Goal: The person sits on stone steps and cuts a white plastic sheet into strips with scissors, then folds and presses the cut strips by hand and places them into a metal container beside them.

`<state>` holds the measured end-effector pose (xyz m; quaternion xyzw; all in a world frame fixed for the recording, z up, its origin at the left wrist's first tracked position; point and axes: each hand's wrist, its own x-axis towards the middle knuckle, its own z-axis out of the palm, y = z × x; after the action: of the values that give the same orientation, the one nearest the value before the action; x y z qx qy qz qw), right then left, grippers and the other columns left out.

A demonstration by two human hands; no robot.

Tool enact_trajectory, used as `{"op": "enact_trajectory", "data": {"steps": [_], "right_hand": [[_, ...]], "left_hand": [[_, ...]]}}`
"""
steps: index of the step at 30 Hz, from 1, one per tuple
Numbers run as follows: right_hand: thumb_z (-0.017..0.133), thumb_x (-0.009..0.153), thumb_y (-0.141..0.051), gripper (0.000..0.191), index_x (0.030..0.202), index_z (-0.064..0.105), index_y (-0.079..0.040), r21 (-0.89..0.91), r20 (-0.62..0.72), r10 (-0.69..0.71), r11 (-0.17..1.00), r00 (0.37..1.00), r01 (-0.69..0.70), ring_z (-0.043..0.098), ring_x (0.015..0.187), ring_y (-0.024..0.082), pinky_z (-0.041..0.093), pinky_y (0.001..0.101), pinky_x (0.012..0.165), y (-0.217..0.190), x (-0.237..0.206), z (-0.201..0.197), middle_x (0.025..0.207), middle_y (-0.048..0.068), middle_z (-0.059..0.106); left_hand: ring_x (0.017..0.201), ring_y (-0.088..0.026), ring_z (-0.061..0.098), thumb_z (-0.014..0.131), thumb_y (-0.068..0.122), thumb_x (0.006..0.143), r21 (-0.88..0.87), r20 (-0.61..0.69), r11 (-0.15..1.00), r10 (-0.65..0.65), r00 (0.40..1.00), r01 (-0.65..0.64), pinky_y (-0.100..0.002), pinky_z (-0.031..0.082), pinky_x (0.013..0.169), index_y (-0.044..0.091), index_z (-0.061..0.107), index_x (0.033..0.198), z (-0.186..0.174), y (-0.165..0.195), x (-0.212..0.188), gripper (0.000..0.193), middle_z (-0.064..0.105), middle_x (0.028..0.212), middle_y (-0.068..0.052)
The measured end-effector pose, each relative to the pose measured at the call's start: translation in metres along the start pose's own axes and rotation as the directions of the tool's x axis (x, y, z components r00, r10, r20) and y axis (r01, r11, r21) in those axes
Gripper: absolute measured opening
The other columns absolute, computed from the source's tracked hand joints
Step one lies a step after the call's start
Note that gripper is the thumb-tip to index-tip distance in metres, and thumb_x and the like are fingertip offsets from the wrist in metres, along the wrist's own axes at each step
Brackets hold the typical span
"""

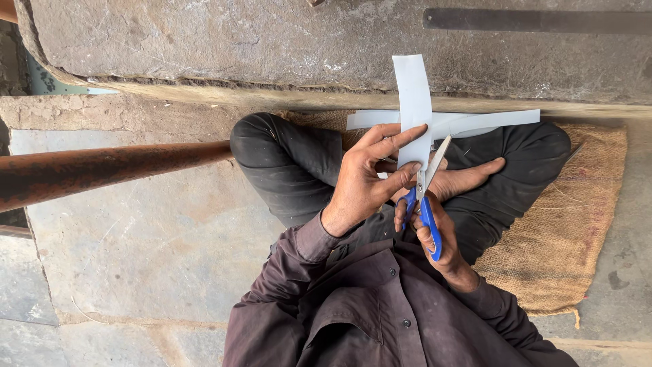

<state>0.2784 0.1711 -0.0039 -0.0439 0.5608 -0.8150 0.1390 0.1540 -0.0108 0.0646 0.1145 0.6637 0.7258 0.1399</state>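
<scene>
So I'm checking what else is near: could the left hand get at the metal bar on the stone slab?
Probably not as things stand: the left hand is pinching the paper, and the bar lies far off across the slab.

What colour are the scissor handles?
Blue, on the scissors in the right hand; head view.

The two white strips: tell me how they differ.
The upright strip is wider and shorter; the flat strip is narrower and longer. The upright strip runs up and down the picture, held by the left hand with the scissors at its lower end; the flat strip runs crosswise behind it, over the person's legs. Both are plain white and look like paper.
</scene>
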Motion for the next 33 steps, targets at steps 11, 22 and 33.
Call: {"op": "enact_trajectory", "data": {"steps": [11,22,33], "right_hand": [[0.055,0.107,-0.052,0.068,0.143,0.041,0.004,-0.029,0.013,-0.030,0.999,0.999,0.031,0.060,0.096,0.016,0.054,0.0301,0.081,0.009,-0.005,-0.005,0.113,0.011,0.059],[0.058,0.107,-0.036,0.062,0.148,0.038,0.006,-0.031,-0.016,-0.037,0.999,0.999,0.037,0.060,0.092,0.015,0.054,0.0290,0.078,0.012,-0.009,-0.003,0.110,0.010,0.060],[0.063,0.103,-0.039,0.073,0.152,0.037,0.008,-0.063,-0.092,-0.026,0.998,0.995,0.020,0.061,0.088,0.013,0.053,0.0277,0.074,0.010,-0.013,0.002,0.106,0.008,0.060]], "left_hand": [[0.114,-0.012,0.068,0.077,0.001,0.095,-0.054,0.011,0.999,-0.002,1.000,0.003,-0.026,0.067,0.092,0.014,0.062,0.144,-0.001,-0.003,-0.001,0.052,0.059,0.138,-0.007],[0.113,-0.012,0.068,0.078,0.003,0.095,0.022,-0.007,1.000,0.019,1.000,-0.018,-0.027,0.063,0.091,0.016,0.062,0.143,0.000,-0.001,-0.004,0.053,0.060,0.138,-0.007],[0.114,-0.013,0.069,0.076,0.000,0.096,0.014,0.009,1.000,0.028,1.000,-0.028,-0.027,0.063,0.092,0.016,0.061,0.144,0.000,0.000,-0.002,0.053,0.058,0.140,-0.007]]}}
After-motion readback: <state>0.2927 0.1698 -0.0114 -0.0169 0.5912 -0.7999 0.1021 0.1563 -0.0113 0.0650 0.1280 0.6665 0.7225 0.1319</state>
